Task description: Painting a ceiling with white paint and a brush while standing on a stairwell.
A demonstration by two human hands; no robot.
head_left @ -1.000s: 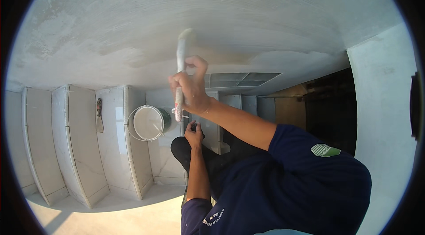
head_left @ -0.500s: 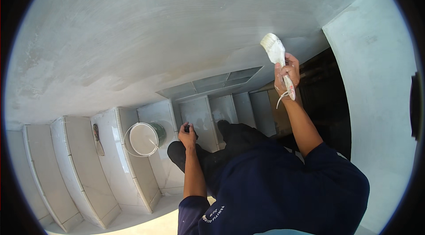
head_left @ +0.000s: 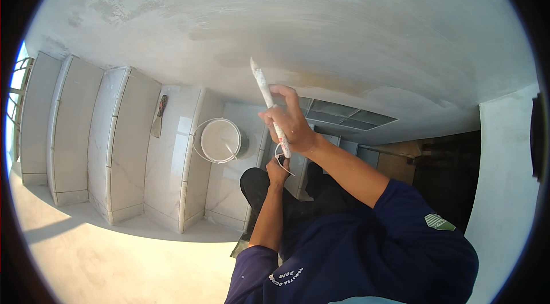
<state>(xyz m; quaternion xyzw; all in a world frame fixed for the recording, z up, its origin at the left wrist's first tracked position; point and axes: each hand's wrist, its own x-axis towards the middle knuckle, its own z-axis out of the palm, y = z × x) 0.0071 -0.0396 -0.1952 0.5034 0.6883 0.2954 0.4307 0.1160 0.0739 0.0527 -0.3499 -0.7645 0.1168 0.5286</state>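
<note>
My right hand (head_left: 294, 123) grips a white, paint-spattered paintbrush (head_left: 262, 83) by its handle. The brush is seen edge-on, its bristles up near the wall (head_left: 229, 29); I cannot tell whether they touch it. A loop of white cord hangs from the handle's end. Just below, my left hand (head_left: 277, 173) is closed by my knee, and a small dark thing shows at its fingers, partly behind the brush handle. To the left, a bucket (head_left: 243, 138) of white paint stands on a stair step, its wire handle lowered and a thin white stick leaning inside.
Tiled stairs (head_left: 134, 146) run along the wall on the left. A putty knife (head_left: 158, 116) lies on a step beyond the bucket. A recessed grey panel (head_left: 349, 114) sits low in the wall. A dark opening (head_left: 447, 161) and a pale side wall (head_left: 507, 178) lie to the right.
My right hand has swung the paintbrush leftward, over my left hand, turning it from broad side to edge-on. The view has shifted, so the stairs and bucket appear further right and higher.
</note>
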